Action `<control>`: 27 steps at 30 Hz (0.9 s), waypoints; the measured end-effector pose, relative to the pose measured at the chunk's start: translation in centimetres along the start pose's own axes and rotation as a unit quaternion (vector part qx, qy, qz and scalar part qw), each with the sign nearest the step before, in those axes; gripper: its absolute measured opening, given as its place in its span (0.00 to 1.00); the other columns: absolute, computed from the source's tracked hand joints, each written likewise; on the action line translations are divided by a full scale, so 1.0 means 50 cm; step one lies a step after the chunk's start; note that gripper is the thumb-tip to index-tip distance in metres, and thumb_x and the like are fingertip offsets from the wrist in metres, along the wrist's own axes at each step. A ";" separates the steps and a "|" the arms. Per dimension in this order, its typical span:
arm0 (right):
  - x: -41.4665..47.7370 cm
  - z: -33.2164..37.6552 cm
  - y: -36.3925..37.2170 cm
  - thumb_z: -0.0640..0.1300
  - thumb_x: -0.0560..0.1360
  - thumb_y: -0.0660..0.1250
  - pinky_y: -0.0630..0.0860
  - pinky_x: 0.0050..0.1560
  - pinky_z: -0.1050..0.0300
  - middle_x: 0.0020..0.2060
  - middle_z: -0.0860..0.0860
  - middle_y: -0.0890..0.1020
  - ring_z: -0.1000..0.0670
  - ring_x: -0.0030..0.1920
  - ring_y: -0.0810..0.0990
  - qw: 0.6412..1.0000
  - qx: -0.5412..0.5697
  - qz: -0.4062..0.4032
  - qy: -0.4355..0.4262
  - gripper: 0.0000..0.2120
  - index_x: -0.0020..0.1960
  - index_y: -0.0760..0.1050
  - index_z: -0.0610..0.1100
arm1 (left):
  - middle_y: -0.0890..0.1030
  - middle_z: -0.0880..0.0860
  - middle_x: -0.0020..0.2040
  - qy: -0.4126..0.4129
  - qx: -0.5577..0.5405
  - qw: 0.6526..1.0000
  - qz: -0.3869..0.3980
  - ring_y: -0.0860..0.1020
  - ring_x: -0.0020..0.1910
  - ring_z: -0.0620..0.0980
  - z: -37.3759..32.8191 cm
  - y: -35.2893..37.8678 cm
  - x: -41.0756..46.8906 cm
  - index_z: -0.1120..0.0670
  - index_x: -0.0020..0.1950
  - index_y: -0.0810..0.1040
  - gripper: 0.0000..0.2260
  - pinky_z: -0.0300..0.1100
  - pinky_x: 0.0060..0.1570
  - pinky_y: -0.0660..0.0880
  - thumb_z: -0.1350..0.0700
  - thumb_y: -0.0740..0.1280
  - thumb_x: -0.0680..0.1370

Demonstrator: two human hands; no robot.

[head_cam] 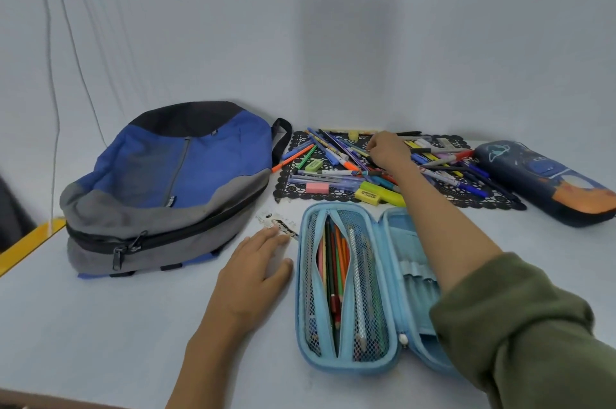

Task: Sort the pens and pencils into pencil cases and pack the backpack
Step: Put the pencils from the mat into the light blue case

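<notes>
Pens and pencils heap [350,158] on black lace mat [466,200], far right of tabletop [100,325]: light, stiff, rolly, I'd pinch mid-barrel. Right hand [388,150] fingers curled into the pile; can't tell if gripping one. Left hand [256,270] flat, fingers spread, beside open light-blue pencil case [346,365].

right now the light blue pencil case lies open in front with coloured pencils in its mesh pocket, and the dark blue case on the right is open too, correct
Not quite. In the head view the dark blue case on the right is closed. The rest holds: the light blue pencil case lies open in front with coloured pencils in its mesh pocket.
</notes>
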State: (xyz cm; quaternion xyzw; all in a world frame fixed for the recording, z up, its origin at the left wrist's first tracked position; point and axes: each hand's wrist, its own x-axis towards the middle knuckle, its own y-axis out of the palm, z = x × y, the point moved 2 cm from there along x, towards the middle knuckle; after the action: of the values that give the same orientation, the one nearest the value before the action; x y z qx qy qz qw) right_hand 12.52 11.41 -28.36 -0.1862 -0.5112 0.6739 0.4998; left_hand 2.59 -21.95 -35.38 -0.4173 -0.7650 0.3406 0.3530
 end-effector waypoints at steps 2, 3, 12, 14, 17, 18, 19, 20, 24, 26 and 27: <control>0.007 -0.009 0.012 0.36 0.77 0.57 0.76 0.56 0.46 0.56 0.40 0.80 0.39 0.56 0.78 1.000 -0.023 0.010 0.004 0.15 0.59 0.78 0.40 | 0.64 0.39 0.73 0.000 -0.009 1.000 -0.007 0.61 0.72 0.38 0.007 0.003 0.002 0.44 0.70 0.70 0.31 0.37 0.70 0.58 0.36 0.48 0.72; 0.009 -0.013 0.017 0.36 0.77 0.57 0.76 0.57 0.46 0.57 0.40 0.80 0.39 0.56 0.78 0.999 -0.028 0.016 0.006 0.15 0.59 0.78 0.39 | 0.65 0.38 0.73 0.001 -0.013 1.000 -0.010 0.61 0.71 0.38 0.010 0.005 0.003 0.43 0.70 0.71 0.31 0.37 0.69 0.59 0.36 0.47 0.71; 0.044 -0.035 0.024 0.33 0.74 0.66 0.77 0.54 0.49 0.51 0.39 0.83 0.40 0.53 0.80 0.999 -0.044 0.024 0.003 0.10 0.52 0.82 0.37 | 0.66 0.37 0.70 0.007 -0.017 1.000 -0.020 0.63 0.70 0.38 0.014 0.008 0.010 0.43 0.68 0.72 0.29 0.40 0.70 0.62 0.37 0.47 0.71; 0.046 -0.030 0.023 0.32 0.74 0.63 0.77 0.51 0.50 0.48 0.38 0.82 0.39 0.51 0.80 0.998 -0.052 0.044 0.004 0.09 0.51 0.81 0.34 | 0.67 0.38 0.70 0.007 -0.019 1.000 -0.022 0.63 0.70 0.38 0.015 0.009 0.011 0.44 0.67 0.73 0.29 0.41 0.70 0.62 0.38 0.47 0.72; 0.044 -0.022 0.020 0.33 0.76 0.60 0.73 0.42 0.53 0.41 0.39 0.79 0.41 0.42 0.77 0.995 -0.073 0.066 0.009 0.07 0.42 0.75 0.34 | 0.67 0.38 0.70 0.008 -0.019 1.000 -0.022 0.63 0.69 0.38 0.014 0.008 0.010 0.44 0.67 0.73 0.29 0.40 0.70 0.61 0.38 0.47 0.71; 0.045 -0.023 0.021 0.34 0.76 0.60 0.70 0.40 0.54 0.39 0.40 0.77 0.42 0.41 0.75 0.994 -0.082 0.067 0.008 0.08 0.38 0.71 0.36 | 0.67 0.38 0.70 0.009 -0.019 1.000 -0.022 0.63 0.69 0.38 0.013 0.008 0.010 0.44 0.67 0.73 0.29 0.39 0.70 0.61 0.38 0.47 0.71; 0.044 -0.026 0.021 0.35 0.76 0.60 0.69 0.40 0.55 0.37 0.42 0.75 0.42 0.40 0.74 0.993 -0.090 0.070 0.006 0.11 0.34 0.68 0.38 | 0.67 0.38 0.70 0.009 -0.018 1.000 -0.022 0.63 0.69 0.37 0.014 0.008 0.010 0.44 0.67 0.72 0.29 0.38 0.69 0.60 0.38 0.47 0.71; 0.045 -0.030 0.020 0.35 0.75 0.61 0.68 0.39 0.55 0.36 0.43 0.75 0.43 0.40 0.74 0.993 -0.091 0.075 0.007 0.13 0.33 0.65 0.40 | 0.67 0.38 0.70 0.009 -0.019 1.000 -0.021 0.63 0.69 0.38 0.014 0.008 0.010 0.44 0.67 0.72 0.29 0.38 0.69 0.60 0.37 0.47 0.72; 0.048 -0.043 0.007 0.35 0.73 0.64 0.70 0.38 0.56 0.40 0.40 0.79 0.42 0.42 0.77 0.996 -0.036 0.079 0.007 0.09 0.34 0.69 0.39 | 0.67 0.38 0.70 0.005 -0.024 0.999 -0.021 0.63 0.70 0.38 0.014 0.008 0.010 0.44 0.67 0.72 0.29 0.38 0.69 0.60 0.37 0.47 0.71; 0.053 -0.051 -0.009 0.35 0.72 0.66 0.71 0.43 0.54 0.46 0.40 0.81 0.41 0.49 0.78 0.999 0.025 0.034 0.007 0.01 0.43 0.75 0.36 | 0.67 0.37 0.70 0.005 -0.024 0.999 -0.021 0.63 0.70 0.38 0.014 0.008 0.009 0.43 0.67 0.72 0.29 0.37 0.69 0.60 0.37 0.47 0.71; 0.060 -0.059 -0.016 0.35 0.73 0.66 0.71 0.46 0.53 0.49 0.40 0.80 0.40 0.52 0.77 0.999 0.046 0.009 0.013 0.06 0.49 0.75 0.36 | 0.66 0.37 0.69 0.005 -0.023 1.000 -0.021 0.63 0.70 0.37 0.014 0.008 0.008 0.43 0.67 0.72 0.29 0.37 0.69 0.60 0.37 0.47 0.71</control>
State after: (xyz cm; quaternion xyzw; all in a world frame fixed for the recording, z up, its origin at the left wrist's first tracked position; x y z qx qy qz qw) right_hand 13.84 15.45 -28.09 -0.1759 -0.4716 0.6987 0.5085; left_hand 2.02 -21.58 -35.96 -0.4114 -0.7793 0.3133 0.3541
